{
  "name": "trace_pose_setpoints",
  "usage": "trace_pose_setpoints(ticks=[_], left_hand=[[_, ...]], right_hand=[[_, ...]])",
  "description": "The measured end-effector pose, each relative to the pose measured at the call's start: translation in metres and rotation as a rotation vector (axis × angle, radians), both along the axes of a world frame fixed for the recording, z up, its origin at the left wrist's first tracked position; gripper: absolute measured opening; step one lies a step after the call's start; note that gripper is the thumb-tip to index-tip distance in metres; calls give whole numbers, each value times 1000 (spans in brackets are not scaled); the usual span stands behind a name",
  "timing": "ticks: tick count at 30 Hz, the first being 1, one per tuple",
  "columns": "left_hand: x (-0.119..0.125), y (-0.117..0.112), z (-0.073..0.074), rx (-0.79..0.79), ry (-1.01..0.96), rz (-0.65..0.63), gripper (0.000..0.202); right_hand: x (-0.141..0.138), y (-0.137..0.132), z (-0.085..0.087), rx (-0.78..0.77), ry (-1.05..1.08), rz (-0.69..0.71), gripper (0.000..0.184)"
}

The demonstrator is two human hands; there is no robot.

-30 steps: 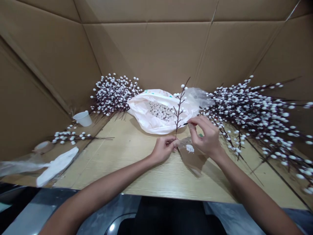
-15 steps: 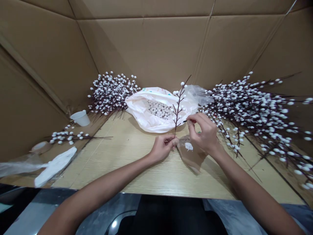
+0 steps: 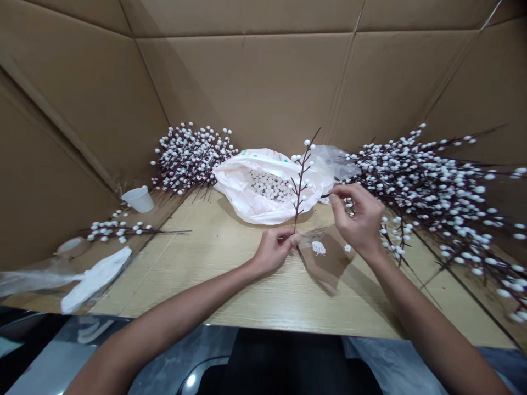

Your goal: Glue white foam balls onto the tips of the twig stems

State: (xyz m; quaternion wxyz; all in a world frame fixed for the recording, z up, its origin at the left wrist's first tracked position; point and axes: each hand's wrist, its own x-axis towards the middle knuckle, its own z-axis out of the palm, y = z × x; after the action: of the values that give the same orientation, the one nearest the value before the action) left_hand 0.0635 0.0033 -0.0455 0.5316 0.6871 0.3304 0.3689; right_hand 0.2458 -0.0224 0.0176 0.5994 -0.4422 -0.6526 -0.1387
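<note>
My left hand (image 3: 276, 249) is closed around the lower end of a thin dark twig (image 3: 301, 181) that stands upright and carries a few white buds. My right hand (image 3: 359, 219) is pinched on a small dark stick (image 3: 325, 195), held just right of the twig and a little above the table. Behind the twig lies an open white plastic bag (image 3: 247, 195) full of white buds (image 3: 269, 185). Under my right hand sits a small brown card with a white glue blob (image 3: 317, 248).
A big heap of budded branches (image 3: 432, 186) fills the right side; a smaller bunch (image 3: 189, 156) lies at the back left. A white cup (image 3: 139, 198), one loose budded twig (image 3: 119, 230) and crumpled plastic (image 3: 94, 277) sit at the left. Cardboard walls (image 3: 263, 82) enclose the wooden table (image 3: 230, 274).
My right hand has risen and moved right with the small stick, away from the twig's lower part. My left hand and the twig have stayed put.
</note>
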Motion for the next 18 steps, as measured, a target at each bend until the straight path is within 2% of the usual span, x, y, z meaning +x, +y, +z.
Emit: trace_pose_setpoints(ticks=[5, 8, 13, 18], left_hand=[[-2, 1, 0, 61, 29, -11, 27], [-3, 0, 1, 69, 50, -19, 29], [-6, -1, 3, 120, 94, -17, 34], [-6, 0, 1, 89, 97, -20, 36]], right_hand=[[8, 9, -4, 7, 385, 93, 5], [10, 13, -2, 12, 534, 90, 7], [12, 18, 0, -9, 669, 87, 15], [9, 20, -4, -121, 692, 157, 18]])
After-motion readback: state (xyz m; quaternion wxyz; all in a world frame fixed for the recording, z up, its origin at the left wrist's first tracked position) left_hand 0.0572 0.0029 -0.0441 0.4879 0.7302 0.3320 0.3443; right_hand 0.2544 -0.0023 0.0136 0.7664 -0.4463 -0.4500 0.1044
